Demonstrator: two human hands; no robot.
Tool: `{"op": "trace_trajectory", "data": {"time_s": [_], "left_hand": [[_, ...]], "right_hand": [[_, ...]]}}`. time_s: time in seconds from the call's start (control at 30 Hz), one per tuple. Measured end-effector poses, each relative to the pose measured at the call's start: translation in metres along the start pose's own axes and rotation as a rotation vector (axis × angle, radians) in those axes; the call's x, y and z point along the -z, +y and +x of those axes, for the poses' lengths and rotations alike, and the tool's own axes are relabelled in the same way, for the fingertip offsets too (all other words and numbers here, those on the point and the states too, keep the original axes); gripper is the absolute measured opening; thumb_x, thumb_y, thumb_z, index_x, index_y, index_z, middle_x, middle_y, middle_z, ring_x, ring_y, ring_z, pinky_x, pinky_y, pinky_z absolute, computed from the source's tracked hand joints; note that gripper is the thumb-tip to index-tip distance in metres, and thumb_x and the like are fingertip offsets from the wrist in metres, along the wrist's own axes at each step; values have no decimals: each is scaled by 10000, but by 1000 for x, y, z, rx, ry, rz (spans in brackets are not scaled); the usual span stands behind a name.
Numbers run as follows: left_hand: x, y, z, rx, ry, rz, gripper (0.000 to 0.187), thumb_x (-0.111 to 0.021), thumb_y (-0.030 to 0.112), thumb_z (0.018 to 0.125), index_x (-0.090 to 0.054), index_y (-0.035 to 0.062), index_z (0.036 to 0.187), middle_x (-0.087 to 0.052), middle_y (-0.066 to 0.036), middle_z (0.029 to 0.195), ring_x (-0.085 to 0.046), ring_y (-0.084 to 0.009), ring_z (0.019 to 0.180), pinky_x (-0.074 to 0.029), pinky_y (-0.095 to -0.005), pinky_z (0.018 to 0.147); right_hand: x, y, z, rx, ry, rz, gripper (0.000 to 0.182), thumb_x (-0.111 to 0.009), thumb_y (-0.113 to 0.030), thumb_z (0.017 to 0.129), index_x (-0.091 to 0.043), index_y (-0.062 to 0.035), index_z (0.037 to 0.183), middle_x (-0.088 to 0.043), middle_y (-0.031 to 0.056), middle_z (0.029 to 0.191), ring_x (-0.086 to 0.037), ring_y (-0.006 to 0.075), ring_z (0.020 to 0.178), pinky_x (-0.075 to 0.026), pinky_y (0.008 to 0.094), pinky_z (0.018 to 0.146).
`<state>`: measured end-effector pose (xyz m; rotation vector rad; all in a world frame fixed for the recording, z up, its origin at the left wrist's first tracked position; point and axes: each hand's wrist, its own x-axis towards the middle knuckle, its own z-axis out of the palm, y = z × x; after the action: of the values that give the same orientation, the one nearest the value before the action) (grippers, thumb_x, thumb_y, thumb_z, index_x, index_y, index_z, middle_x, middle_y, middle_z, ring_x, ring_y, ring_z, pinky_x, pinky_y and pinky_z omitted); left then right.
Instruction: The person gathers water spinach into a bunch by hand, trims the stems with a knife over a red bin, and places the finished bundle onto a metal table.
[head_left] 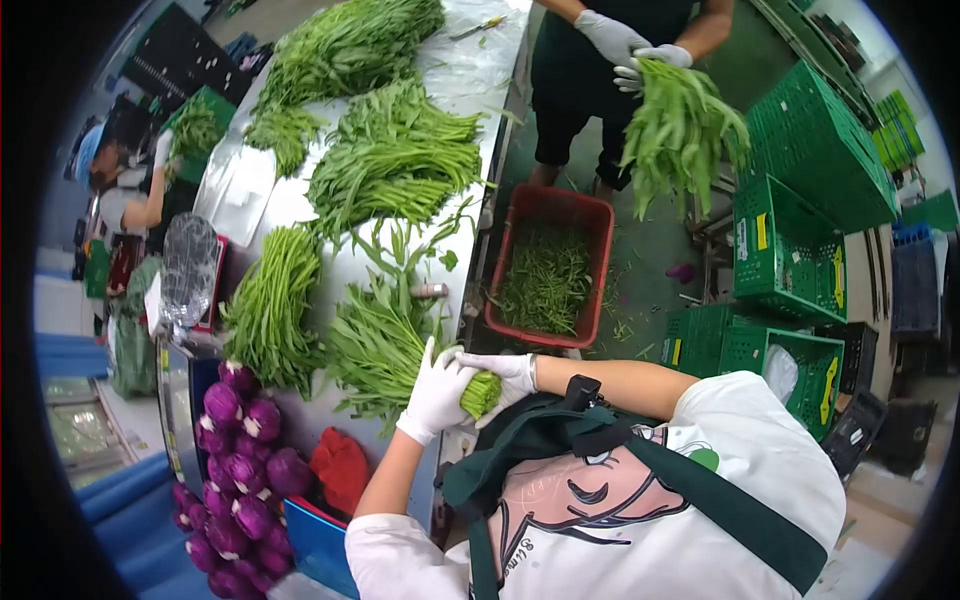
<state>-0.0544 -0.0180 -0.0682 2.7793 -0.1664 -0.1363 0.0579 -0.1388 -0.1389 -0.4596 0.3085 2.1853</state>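
Note:
A bunch of leafy greens with long stems, like water spinach (385,335), lies at the near edge of the metal table, its cut stem ends toward my body. My left hand (436,388), in a white glove, is closed around the stems from the table side. Closed on the same bunch near the cut ends is my right hand (508,378), also gloved; some of its fingers are hidden behind the stems. Just beyond the leaves rests a small brownish cylindrical object (430,291). To the left lies another bunch of greens (275,300).
More piles of greens (400,150) cover the table's far part, near a small yellow-handled tool (478,28). A red bin (603,300) of trimmings stands on the floor. Opposite, a co-worker's gloved hands (640,52) hold greens. Purple vegetables (235,480) and green crates (785,250) flank me.

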Motion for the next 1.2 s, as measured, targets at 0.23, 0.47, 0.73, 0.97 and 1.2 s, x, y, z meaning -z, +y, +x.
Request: {"op": "trace_trajectory", "data": {"time_s": [0.23, 0.47, 0.73, 0.97, 1.2], "left_hand": [[0, 28, -12, 425, 4, 92, 839, -668, 220, 609, -301, 107, 1356, -307, -175, 1365, -196, -377, 1309, -57, -634, 1020], [7, 63, -50, 775, 362, -203, 940, -639, 81, 585, -169, 119, 1398, -185, -214, 1407, -132, -420, 1312, -43, -566, 1049], [-96, 66, -61, 926, 1059, -2672, 530, -477, 389, 889, -416, -1, 1242, -546, -139, 1141, -547, -234, 1026, -454, -364, 860], [-117, 68, -19, 905, 1244, -2415, 484, -471, 330, 882, -441, -10, 1224, -539, -177, 1159, -536, -293, 1046, -419, -431, 928], [-118, 66, -22, 965, 1207, -2430, 372, -560, 193, 820, -515, -11, 1127, -596, -125, 1052, -593, -249, 928, -487, -379, 825]], "right_hand": [[46, 9, 15, -153, -121, 50, 552, -534, -315, 873, -362, 25, 1271, -432, 231, 1264, -435, 376, 1164, -356, 511, 981], [30, 13, 11, -151, -125, 118, 469, -573, -170, 842, -402, 4, 1243, -498, 186, 1213, -542, 280, 1061, -466, 420, 891], [28, 6, 10, -112, 55, -345, 491, -599, -203, 817, -424, -15, 1236, -521, 162, 1184, -557, 234, 1024, -476, 367, 852], [-24, -37, -26, -78, 138, -1211, 510, -554, -162, 783, -420, 46, 1229, -558, 77, 1028, -507, 84, 869, -437, 235, 786], [-57, -49, -16, -201, 429, -902, 659, -492, -474, 848, -418, 48, 1244, -563, 147, 1119, -540, 192, 1006, -395, 276, 910]]}}
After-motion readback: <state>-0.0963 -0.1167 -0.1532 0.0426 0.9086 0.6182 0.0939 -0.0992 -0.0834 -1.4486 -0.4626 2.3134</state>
